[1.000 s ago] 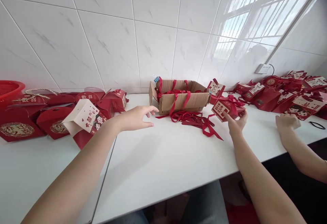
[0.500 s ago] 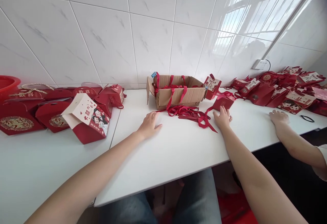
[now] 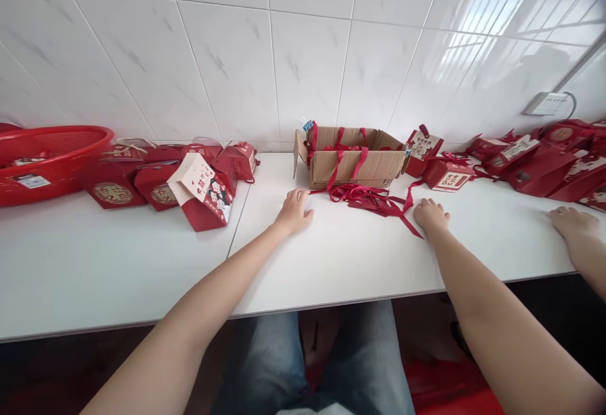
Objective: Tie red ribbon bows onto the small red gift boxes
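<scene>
My left hand rests on the white table, open, thumb apart from its loosely bent fingers. Its fingertips are close to the end of a heap of red ribbons. To the right of the heap, my right hand lies on the table with fingers loosely curled and apart, holding nothing. Just beyond it sits a small red gift box with a pale label. Behind the ribbons stands an open cardboard box, more red ribbons draped over its side. Another red box leans upright beside it.
Several red gift boxes, one with a cream top, stand at left beside a red plastic basin. More red boxes pile up at right, near another person's hand. A tiled wall closes off the back.
My right hand has let go of the small red gift box, which now sits on the table with its label facing me. The view has swung left, showing more of the basin.
</scene>
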`<state>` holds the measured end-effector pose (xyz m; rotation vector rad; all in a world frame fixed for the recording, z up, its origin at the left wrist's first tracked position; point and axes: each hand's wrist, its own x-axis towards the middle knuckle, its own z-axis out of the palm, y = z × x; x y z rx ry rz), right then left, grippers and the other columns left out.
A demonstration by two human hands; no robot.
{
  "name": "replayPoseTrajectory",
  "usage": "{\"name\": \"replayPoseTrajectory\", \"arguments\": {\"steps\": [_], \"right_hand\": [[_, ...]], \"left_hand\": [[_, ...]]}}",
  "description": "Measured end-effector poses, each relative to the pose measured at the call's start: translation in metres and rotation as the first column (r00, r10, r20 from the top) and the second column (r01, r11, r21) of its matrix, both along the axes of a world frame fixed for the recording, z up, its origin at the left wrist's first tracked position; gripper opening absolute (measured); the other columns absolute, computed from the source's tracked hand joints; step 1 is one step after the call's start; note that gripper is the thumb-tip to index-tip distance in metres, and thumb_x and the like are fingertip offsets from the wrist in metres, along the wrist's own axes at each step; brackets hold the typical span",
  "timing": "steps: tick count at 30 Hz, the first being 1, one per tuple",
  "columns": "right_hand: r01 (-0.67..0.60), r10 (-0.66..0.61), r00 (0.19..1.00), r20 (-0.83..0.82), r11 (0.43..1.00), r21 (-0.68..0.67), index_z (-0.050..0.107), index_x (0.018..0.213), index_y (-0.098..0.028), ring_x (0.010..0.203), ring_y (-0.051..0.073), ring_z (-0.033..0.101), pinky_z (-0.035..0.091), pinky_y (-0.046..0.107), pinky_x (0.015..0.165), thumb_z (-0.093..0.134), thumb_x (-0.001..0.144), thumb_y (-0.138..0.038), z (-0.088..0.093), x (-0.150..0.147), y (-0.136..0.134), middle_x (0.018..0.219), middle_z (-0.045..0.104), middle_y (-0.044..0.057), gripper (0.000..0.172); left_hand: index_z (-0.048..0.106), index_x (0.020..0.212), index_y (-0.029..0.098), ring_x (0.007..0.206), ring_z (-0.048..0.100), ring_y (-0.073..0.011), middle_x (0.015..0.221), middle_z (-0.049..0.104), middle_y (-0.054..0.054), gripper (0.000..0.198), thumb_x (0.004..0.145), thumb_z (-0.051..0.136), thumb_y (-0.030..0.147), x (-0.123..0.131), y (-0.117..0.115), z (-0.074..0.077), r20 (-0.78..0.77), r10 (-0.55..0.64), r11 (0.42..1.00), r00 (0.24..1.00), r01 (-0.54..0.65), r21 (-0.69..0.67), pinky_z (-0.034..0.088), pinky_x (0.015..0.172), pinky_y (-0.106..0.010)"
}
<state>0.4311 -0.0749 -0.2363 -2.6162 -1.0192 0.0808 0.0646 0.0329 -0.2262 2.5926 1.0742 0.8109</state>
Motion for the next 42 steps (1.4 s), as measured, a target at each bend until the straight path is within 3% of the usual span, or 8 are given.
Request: {"name": "replayPoseTrajectory", "arguments": {"steps": [10, 13, 19, 24, 27, 29, 35, 42], "right_hand": [[0.015, -0.016, 0.999, 0.028, 1.0, 0.011, 0.054, 0.12, -0.016, 0.126, 0.031, 0.036, 0.026, 0.054, 0.103, 0.018, 0.092, -0.027, 0.002, -0.005, -0.002, 0.134, 0.047, 0.013, 0.047], [0.023, -0.024, 0.999, 0.028, 1.0, 0.016, 0.055, 0.12, -0.017, 0.126, 0.031, 0.037, 0.027, 0.054, 0.102, 0.019, 0.092, -0.03, 0.001, -0.005, 0.0, 0.133, 0.048, 0.012, 0.048], [0.034, -0.034, 0.999, 0.024, 0.999, 0.012, 0.052, 0.124, -0.019, 0.129, 0.031, 0.035, 0.025, 0.054, 0.104, 0.024, 0.09, -0.035, 0.001, -0.005, 0.002, 0.139, 0.045, 0.012, 0.047], [0.077, -0.077, 0.997, -0.012, 0.997, -0.004, 0.047, 0.129, -0.019, 0.131, 0.03, 0.032, 0.024, 0.052, 0.106, 0.023, 0.089, -0.038, 0.004, -0.006, 0.003, 0.142, 0.042, 0.009, 0.051], [0.087, -0.087, 0.996, -0.033, 0.996, -0.003, 0.046, 0.13, -0.021, 0.132, 0.029, 0.031, 0.024, 0.052, 0.107, 0.018, 0.09, -0.036, 0.006, -0.007, 0.003, 0.143, 0.041, 0.007, 0.051], [0.076, -0.076, 0.996, -0.043, 0.997, -0.015, 0.044, 0.131, -0.021, 0.134, 0.028, 0.029, 0.022, 0.051, 0.108, 0.016, 0.09, -0.038, 0.006, -0.007, 0.003, 0.145, 0.038, 0.006, 0.053], [0.078, -0.086, 0.993, -0.081, 0.992, -0.099, 0.041, 0.134, -0.023, 0.136, 0.032, 0.026, 0.023, 0.053, 0.108, 0.015, 0.086, -0.056, 0.001, 0.001, 0.003, 0.147, 0.035, 0.008, 0.063], [0.121, -0.134, 0.989, -0.069, 0.978, -0.172, 0.026, 0.136, -0.046, 0.139, 0.029, 0.021, 0.022, 0.051, 0.111, 0.02, 0.075, -0.069, -0.029, 0.025, -0.001, 0.148, 0.03, 0.001, 0.066]], "left_hand": [[0.034, 0.126, 0.016, 0.124, 0.033, -0.0306, 0.129, 0.041, -0.017, 0.053, 0.076, 0.052, 0.02, -0.002, 0.004, 0.0, 0.124, 0.102, 0.995, 0.987, -0.099, -0.03, 0.031, 0.104, -0.048], [0.031, 0.125, 0.021, 0.125, 0.036, -0.0274, 0.132, 0.04, -0.014, 0.053, 0.077, 0.053, 0.027, -0.011, 0.011, 0.002, 0.294, 0.216, 0.967, 0.931, -0.164, -0.193, 0.037, 0.1, -0.045], [0.033, 0.121, 0.023, 0.131, 0.032, -0.0222, 0.139, 0.037, -0.011, 0.054, 0.071, 0.052, 0.024, -0.034, 0.042, 0.015, 0.672, 0.502, 0.812, 0.544, -0.029, -0.583, 0.037, 0.101, -0.038], [0.049, 0.107, 0.013, 0.115, 0.053, -0.0234, 0.119, 0.055, -0.018, 0.039, 0.082, 0.031, 0.037, -0.056, 0.055, 0.026, 0.708, 0.57, 0.652, 0.417, 0.295, -0.699, 0.048, 0.089, -0.038], [0.05, 0.107, 0.008, 0.103, 0.059, -0.0237, 0.105, 0.059, -0.018, 0.039, 0.082, 0.039, 0.035, -0.067, 0.059, 0.028, 0.653, 0.757, 0.462, 0.035, 0.679, -0.571, 0.051, 0.083, -0.036], [0.05, 0.107, 0.007, 0.092, 0.062, -0.0229, 0.094, 0.061, -0.015, 0.036, 0.081, 0.043, 0.032, -0.072, 0.061, 0.028, 0.533, 0.838, 0.414, -0.119, 0.774, -0.478, 0.053, 0.076, -0.036], [0.055, 0.101, 0.008, 0.06, 0.054, -0.0154, 0.067, 0.052, -0.003, 0.03, 0.082, 0.045, 0.028, -0.073, 0.064, 0.027, 0.484, 0.868, 0.345, -0.109, 0.833, -0.432, 0.047, 0.055, -0.031], [0.057, 0.1, 0.01, 0.06, 0.049, -0.0132, 0.066, 0.046, -0.001, 0.027, 0.077, 0.048, 0.021, -0.07, 0.058, 0.022, 0.487, 0.869, 0.308, -0.09, 0.868, -0.389, 0.044, 0.057, -0.029]]}}
